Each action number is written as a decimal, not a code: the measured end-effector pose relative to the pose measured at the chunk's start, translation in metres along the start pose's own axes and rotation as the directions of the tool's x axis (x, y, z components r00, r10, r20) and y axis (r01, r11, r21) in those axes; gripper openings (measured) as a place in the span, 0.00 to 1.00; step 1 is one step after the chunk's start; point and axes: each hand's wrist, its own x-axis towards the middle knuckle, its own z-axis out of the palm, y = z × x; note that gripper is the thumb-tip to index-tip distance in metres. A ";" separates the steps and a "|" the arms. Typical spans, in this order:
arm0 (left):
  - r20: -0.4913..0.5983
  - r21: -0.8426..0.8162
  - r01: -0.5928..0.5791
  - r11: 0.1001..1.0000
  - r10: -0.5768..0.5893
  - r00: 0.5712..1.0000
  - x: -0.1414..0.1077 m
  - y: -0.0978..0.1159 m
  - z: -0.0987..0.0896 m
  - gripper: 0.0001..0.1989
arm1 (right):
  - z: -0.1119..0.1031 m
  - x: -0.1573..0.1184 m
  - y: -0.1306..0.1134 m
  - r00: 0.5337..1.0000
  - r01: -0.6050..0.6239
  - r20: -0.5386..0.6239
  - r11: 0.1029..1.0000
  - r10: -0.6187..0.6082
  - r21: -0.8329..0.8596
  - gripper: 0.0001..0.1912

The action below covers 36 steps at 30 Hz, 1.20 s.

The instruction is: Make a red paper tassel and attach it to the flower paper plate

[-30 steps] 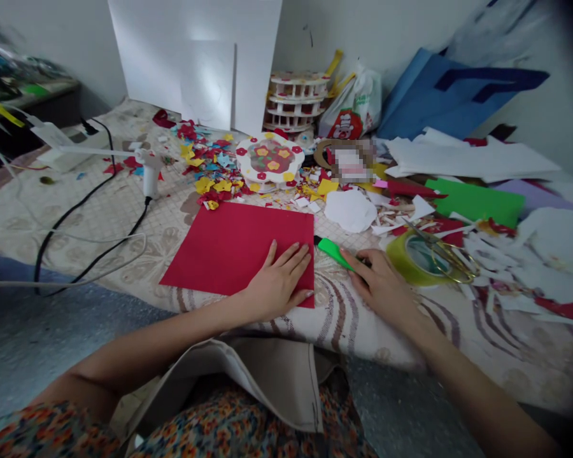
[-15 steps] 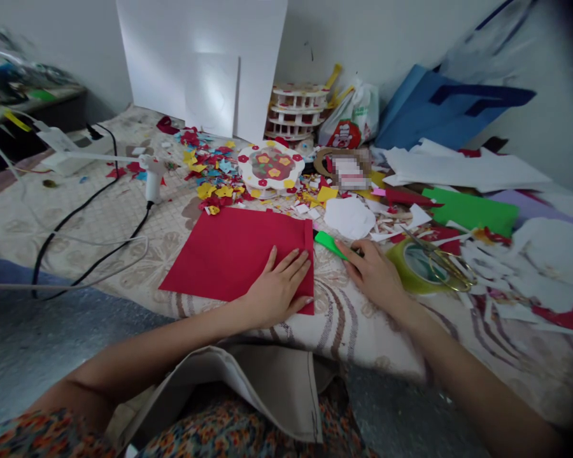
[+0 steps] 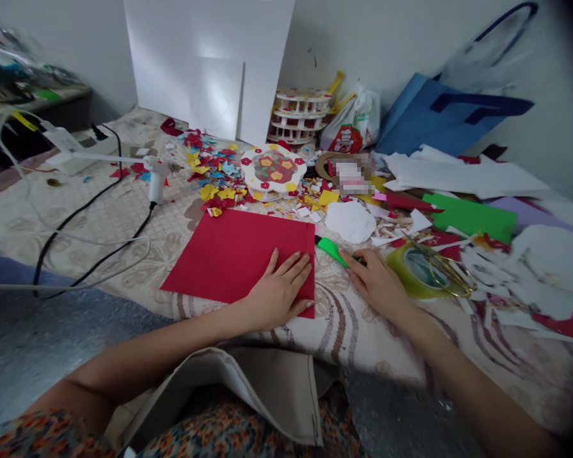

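Note:
A sheet of red paper lies on the patterned tablecloth in front of me. My left hand rests flat on its lower right part, fingers stretched out. Just beyond the sheet's right edge, my right hand is closed around a green utility knife. The knife's dark front end points at the upper right edge of the paper; its blade cannot be made out. Close to the right hand is a roll of yellowish clear tape, with gold-handled scissors lying across it.
A glue gun with a black cord stands at the left. Behind the sheet are a flower-decorated white paper piece, small cut scraps and a tiered paper model. White offcuts and green card cover the right; a blue bag leans behind.
The view has shifted slightly. My right hand and the knife have moved a little toward me and right. The narrow strip along the paper's upper right edge looks flatter. My left hand stays put.

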 end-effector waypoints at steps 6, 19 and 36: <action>-0.004 -0.002 -0.003 1.000 0.003 1.000 0.000 0.000 -0.001 0.32 | 0.000 -0.002 -0.002 0.999 -0.004 -0.034 1.000 0.005 0.006 0.25; 0.009 0.002 -0.001 1.000 0.001 1.000 0.000 0.000 -0.001 0.33 | 0.004 0.016 0.002 0.997 -0.024 -0.073 0.998 0.020 -0.066 0.24; -0.010 -0.104 -0.038 0.994 0.037 0.999 -0.002 -0.002 -0.005 0.27 | -0.008 0.041 -0.002 0.946 -0.220 -0.272 0.966 0.178 -0.133 0.23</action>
